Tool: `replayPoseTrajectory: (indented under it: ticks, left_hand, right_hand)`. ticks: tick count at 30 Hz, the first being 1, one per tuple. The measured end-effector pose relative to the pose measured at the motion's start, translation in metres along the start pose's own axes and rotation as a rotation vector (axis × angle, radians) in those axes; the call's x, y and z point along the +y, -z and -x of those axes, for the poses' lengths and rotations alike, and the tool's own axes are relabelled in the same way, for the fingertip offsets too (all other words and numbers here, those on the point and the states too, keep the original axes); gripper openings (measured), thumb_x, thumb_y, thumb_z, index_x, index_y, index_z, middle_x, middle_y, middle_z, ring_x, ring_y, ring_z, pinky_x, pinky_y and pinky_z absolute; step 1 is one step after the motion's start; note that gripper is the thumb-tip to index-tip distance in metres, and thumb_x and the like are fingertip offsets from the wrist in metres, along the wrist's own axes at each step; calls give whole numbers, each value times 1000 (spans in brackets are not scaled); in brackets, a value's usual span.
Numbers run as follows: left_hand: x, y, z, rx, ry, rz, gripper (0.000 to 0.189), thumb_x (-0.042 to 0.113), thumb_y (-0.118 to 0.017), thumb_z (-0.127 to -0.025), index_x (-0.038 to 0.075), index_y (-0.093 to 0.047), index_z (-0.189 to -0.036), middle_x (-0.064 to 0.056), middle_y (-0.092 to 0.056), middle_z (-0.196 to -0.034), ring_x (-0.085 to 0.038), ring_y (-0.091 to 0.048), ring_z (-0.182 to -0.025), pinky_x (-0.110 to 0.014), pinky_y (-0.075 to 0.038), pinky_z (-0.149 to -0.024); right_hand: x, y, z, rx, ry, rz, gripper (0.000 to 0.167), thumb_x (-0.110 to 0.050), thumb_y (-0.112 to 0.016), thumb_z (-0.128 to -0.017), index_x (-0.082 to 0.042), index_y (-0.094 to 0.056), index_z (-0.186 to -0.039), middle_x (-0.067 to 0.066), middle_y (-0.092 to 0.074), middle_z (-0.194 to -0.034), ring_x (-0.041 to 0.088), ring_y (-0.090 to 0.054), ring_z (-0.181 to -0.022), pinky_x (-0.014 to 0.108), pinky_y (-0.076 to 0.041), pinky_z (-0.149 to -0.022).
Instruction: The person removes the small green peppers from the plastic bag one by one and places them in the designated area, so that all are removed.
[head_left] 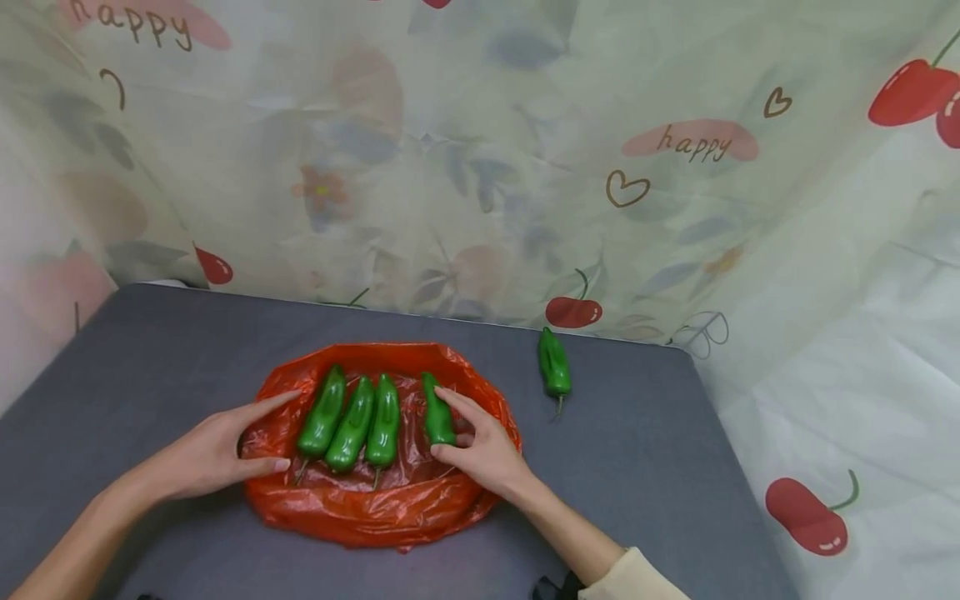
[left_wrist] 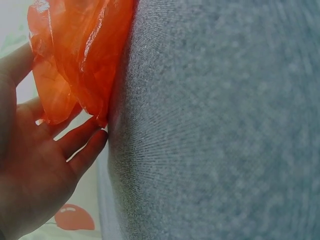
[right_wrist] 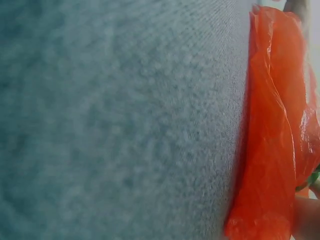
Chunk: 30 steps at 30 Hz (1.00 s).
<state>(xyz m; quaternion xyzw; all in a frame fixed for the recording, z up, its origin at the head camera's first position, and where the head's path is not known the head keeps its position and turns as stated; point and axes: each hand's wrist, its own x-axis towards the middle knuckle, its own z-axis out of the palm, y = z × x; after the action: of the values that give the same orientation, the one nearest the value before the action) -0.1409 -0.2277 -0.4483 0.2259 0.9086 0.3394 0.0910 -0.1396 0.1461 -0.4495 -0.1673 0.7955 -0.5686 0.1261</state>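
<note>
A: State the position of the held pepper (head_left: 437,417).

B: Inside the opened red bag (head_left: 360,521), in its 2 o'clock part. The long axis runs near 12 to 6 o'clock. Three peppers (head_left: 351,427) lie in the bag towards its 9 o'clock, with a strip of red film between.

A: Condition of the hands?

B: The right hand (head_left: 489,450) pinches the held pepper between thumb and fingers. The left hand (head_left: 210,450) is spread, thumb and forefinger apart, against the bag's 9 o'clock rim.

A: Anything outside the bag?

B: One loose pepper (head_left: 554,367), between 1 and 2 o'clock from the right hand, which is the nearer of the two. Its long axis also runs close to 12 to 6, stalk at the 6 o'clock end. The bag's rim stands between them.

A: Surface and room?

B: A grey table (head_left: 637,467). Cherry-printed sheeting (head_left: 487,167) hangs beyond its 12 o'clock edge and continues round to 3 o'clock. The right wrist view shows too little of the grip to confirm it.
</note>
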Motion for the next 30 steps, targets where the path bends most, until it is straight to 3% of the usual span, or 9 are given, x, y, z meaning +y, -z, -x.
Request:
replayPoseTrajectory:
  ticks: [6, 17, 30]
  left_hand:
    - [-2, -1, -1, 4, 4, -2, 86, 49, -76, -84, 12, -40, -152, -23, -52, -140, -39, -54, -122, -60, -46, -94]
    - [-2, -1, 0, 9, 11, 11, 87, 49, -77, -84, 13, -38, -153, -25, -51, -141, -42, -53, -124, -60, -46, -93]
    - [-2, -2, 0, -3, 31, 20, 88, 54, -74, -84, 15, -38, -154, -23, -51, -142, -40, -53, -124, -59, -45, -95]
  right_hand:
    - [1, 8, 5, 29, 42, -91, 73, 0, -69, -87, -20, -42, -152, 4, -36, -155, 27, -61, -109, 28, -54, -84]
    - [-1, 25, 13, 75, 69, -141, 74, 8, -65, -85, -18, -44, -151, 7, -41, -150, 33, -55, -119, 29, -54, -84]
    - [-3, 55, 32, 133, 106, -105, 71, 9, -63, -85, -14, -45, -150, 8, -41, -153, 34, -53, -123, 25, -52, -86]
